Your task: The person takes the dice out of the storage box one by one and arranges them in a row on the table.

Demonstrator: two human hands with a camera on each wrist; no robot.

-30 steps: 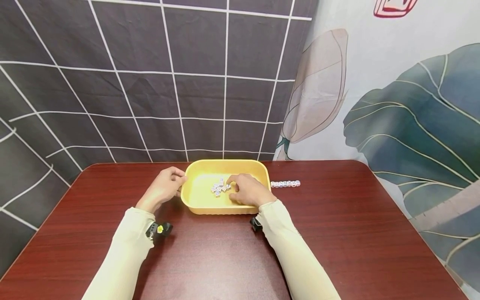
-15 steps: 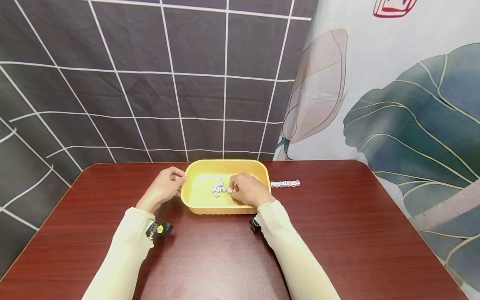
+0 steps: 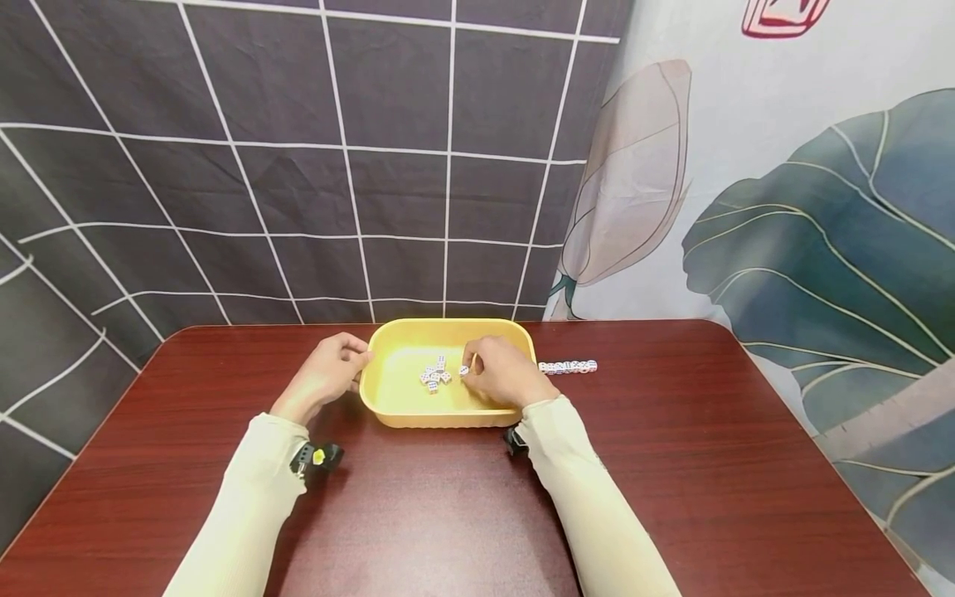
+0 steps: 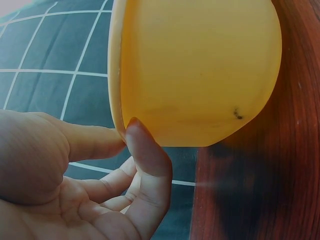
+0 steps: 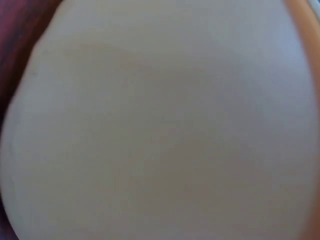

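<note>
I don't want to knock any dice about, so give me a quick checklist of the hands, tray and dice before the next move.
1. Left hand has the yellow tray: ok, it pinches the left edge.
2. Right hand has a die: ok, it pinches one inside the tray.
3. Held die lifted off the tray floor: cannot tell.
4. Row of dice in line: ok, lined up on the table to the tray's right.
5. Clear gap between row and tray: cannot tell, they look very close.
6. Tray free of loose dice: not ok, a cluster of dice lies inside.
</note>
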